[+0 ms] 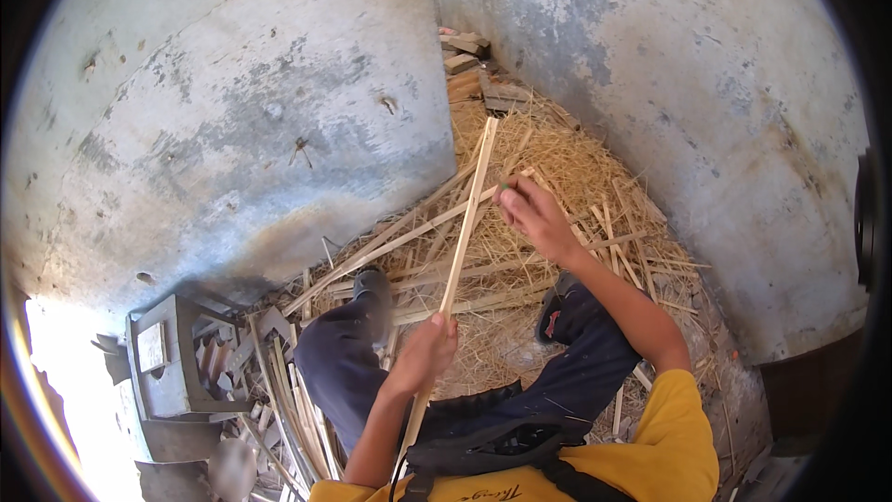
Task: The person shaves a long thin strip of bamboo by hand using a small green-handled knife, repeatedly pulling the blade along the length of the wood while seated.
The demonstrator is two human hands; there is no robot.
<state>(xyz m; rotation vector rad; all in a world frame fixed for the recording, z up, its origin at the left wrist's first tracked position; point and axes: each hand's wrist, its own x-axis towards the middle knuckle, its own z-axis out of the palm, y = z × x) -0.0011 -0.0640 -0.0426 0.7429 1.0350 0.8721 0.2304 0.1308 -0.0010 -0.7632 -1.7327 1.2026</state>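
My left hand (427,351) is wrapped round a long, pale, flat strip of wood or bamboo (470,218). The strip slants up and away from my lap, its far end raised above the straw, and its near end runs down past my left forearm. Just right of the strip's upper part, my right hand (537,216) is closed in a pinch. A small bit of green shows at its fingertips; what it belongs to is too small to make out. Whether those fingers touch the strip I cannot tell.
Straw-like shavings (557,163) and loose strips cover the floor between my feet and the wall corner. Grey, peeling walls (279,112) rise left and right. A grey, box-like frame (172,353) stands at left beside a bundle of strips (288,409). Wood pieces (462,51) lie in the corner.
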